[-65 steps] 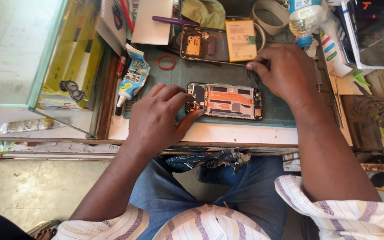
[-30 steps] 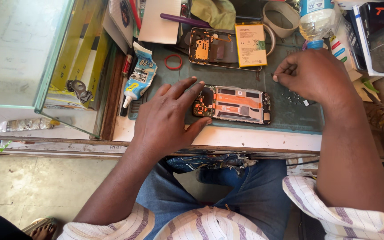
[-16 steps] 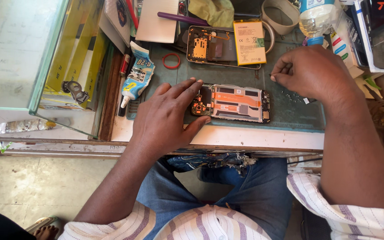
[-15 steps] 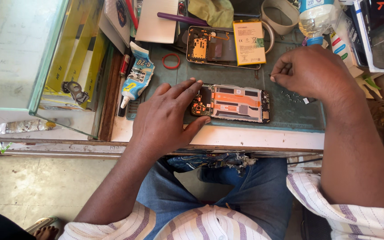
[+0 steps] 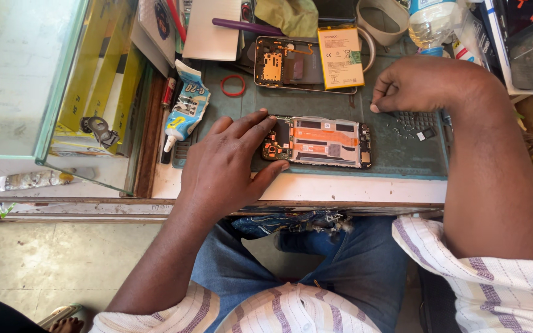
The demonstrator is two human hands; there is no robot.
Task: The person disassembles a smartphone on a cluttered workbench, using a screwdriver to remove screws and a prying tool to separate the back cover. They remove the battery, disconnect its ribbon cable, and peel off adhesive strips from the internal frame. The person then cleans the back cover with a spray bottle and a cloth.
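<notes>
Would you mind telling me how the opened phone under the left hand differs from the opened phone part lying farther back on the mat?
The near phone lies fully exposed, with orange strips across its middle; the far phone part is half covered by a yellow battery. The left hand rests on the near phone's end, while no hand touches the far one; the right hand is beside it. Both lie flat, insides up, on the green mat.

Phone repair bench: opened phone (image 5: 319,142), battery (image 5: 340,57)

Glass counter (image 5: 20,74) left, concrete floor (image 5: 50,265), daylight.
</notes>
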